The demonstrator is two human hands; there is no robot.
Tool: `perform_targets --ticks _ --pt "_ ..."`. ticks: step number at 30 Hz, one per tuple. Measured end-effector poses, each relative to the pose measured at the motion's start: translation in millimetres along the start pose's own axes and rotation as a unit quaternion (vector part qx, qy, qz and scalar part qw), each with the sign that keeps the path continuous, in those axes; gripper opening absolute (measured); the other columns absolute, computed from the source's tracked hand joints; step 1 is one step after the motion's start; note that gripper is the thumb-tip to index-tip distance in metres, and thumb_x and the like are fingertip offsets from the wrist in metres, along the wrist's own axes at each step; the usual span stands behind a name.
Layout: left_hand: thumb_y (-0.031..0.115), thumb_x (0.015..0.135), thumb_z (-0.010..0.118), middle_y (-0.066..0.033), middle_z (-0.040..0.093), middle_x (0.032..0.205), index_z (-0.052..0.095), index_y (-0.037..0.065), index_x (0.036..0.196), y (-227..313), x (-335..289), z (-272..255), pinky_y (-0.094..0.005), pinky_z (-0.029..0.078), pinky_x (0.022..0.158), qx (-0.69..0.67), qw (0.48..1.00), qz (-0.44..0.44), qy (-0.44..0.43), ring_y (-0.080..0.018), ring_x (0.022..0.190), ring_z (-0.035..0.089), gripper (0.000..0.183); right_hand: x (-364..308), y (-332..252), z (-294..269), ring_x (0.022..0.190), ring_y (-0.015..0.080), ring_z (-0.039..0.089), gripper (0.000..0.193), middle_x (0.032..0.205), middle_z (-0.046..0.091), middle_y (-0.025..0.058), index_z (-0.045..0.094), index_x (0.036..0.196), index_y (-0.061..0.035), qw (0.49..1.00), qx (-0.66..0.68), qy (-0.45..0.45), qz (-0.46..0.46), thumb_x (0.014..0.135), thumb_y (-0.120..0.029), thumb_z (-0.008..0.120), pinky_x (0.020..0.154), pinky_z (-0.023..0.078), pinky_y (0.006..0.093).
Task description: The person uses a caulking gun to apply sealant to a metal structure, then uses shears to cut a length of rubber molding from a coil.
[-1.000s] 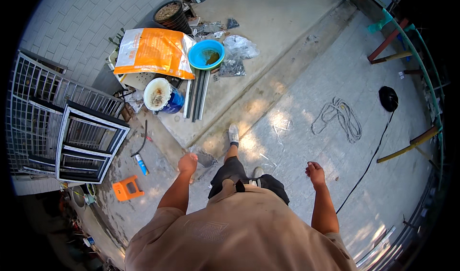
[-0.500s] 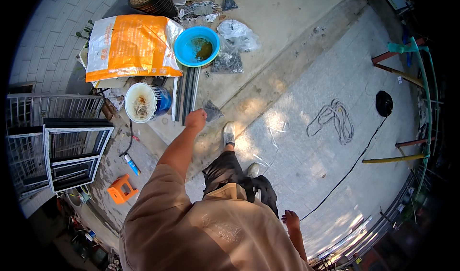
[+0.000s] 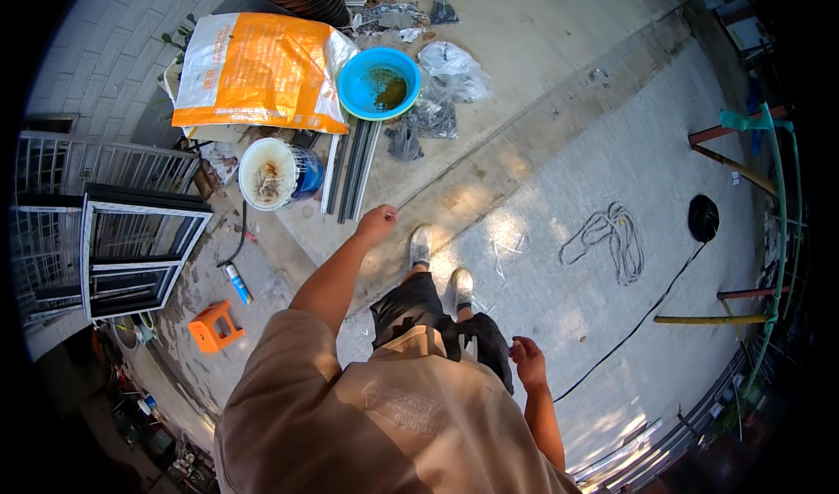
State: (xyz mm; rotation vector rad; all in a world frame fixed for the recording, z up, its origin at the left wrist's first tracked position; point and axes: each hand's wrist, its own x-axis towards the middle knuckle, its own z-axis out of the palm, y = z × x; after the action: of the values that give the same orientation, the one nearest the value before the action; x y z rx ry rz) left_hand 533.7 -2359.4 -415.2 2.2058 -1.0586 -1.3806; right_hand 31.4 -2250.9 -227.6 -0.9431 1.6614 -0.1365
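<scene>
1. While the blue basin (image 3: 350, 83) is serving as landmark, the left hand (image 3: 377, 223) is hovering below it, arm outstretched; fingers are curling loosely, no object is showing, and what the palm is hiding cannot be told.
2. Right hand (image 3: 529, 363): hanging well below and right of the basin, beside the black shorts (image 3: 494, 345); fingers are bending inward, and whether they are holding anything cannot be told.
3. Grey strips (image 3: 352, 166): lying just below the basin, apparently running under its rim; their lower ends are sitting near the left hand, apart from it.
4. Small dark bag (image 3: 404, 140): resting just below the basin's right side.
5. Handling, as judged: the long left reach is calling for steady footing and an unhurried arm; the basin is holding murky liquid (image 3: 387, 90), so knocking the strips is risking a spill.
6. Edges: the raised slab (image 3: 542, 66) is ending diagonally below the basin, its border passing near the left shoe (image 3: 420, 245).
7. Room: pale floor (image 3: 594, 171) is stretching below and right of the basin; a rope (image 3: 626, 254) and black cable (image 3: 657, 308) are crossing it, posing trip hazards.
</scene>
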Motion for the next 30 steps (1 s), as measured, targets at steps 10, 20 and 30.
perform_targets --ticks 10,20,30 --pt "0.023 0.092 0.059 -0.0070 0.068 0.082 0.068 0.006 0.108 -162 -271 61 -0.0290 0.050 0.053 -0.304 0.918 -0.194 0.165 -0.0157 0.061 0.063 0.024 83 145 -105 0.061 0.0149 0.058 0.025 0.075 0.062 0.0073 0.062 0.109 -0.0007 0.981 0.038 -0.063 0.182 0.095 -0.021 0.056 0.051 0.044 0.0278" --pt "0.025 0.087 0.059 -0.0089 0.068 0.079 0.072 0.003 0.101 -191 -521 218 -0.0314 0.050 0.055 -0.367 0.847 -0.358 0.140 -0.0175 0.065 0.064 0.029 164 109 -129 0.051 0.0157 0.051 0.028 0.069 0.058 0.0062 0.057 0.111 -0.0058 0.982 -0.020 -0.015 0.187 0.098 -0.031 0.055 0.042 0.038 0.0274" --pt "0.031 0.087 0.062 -0.0142 0.073 0.093 0.071 0.005 0.112 -255 -579 275 -0.0380 0.055 0.073 -0.387 0.835 -0.270 0.283 -0.0244 0.078 0.070 0.038 116 -8 53 0.053 0.0151 0.054 0.034 0.074 0.059 0.0066 0.056 0.121 -0.0030 0.957 -0.235 -0.171 -0.015 0.100 -0.029 0.051 0.043 0.040 0.0269"
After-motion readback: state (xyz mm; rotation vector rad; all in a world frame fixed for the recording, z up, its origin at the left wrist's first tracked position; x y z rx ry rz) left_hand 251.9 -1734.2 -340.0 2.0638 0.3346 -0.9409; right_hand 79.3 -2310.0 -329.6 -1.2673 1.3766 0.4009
